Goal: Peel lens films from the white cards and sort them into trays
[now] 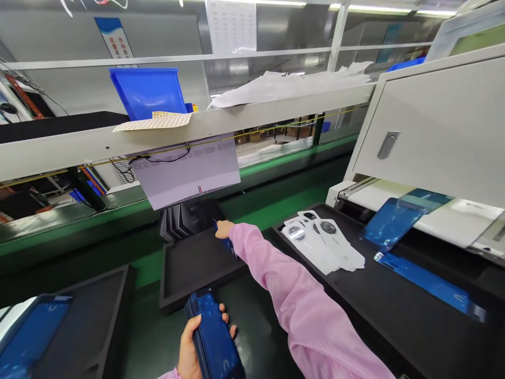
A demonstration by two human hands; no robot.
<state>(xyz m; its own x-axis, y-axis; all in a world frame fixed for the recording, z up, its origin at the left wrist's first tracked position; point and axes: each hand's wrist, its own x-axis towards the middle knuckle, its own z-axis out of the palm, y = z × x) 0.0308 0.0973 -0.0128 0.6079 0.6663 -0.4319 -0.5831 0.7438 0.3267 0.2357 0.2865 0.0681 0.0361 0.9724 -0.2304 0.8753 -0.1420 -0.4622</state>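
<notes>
My left hand (190, 345) is closed around a stack of blue-filmed phone panels (216, 337), thumb on one side and fingers on the other. My right arm, in a pink sleeve, stretches forward over a black foam tray (173, 305). At its far end my right hand (224, 230) is closed on a blue-filmed panel (229, 246), which is mostly hidden behind the hand and sleeve. Just left of that hand, several dark panels (177, 221) stand on edge in a row at the back of the tray.
On the right, a black tray (394, 310) holds white camera-cutout sheets (321, 242) and a blue strip (428, 281). A large white machine (437, 121) stands behind it, with a blue-filmed panel (394, 221) at its outlet. Another tray (98, 316) lies left. A shelf rail (268, 108) crosses above.
</notes>
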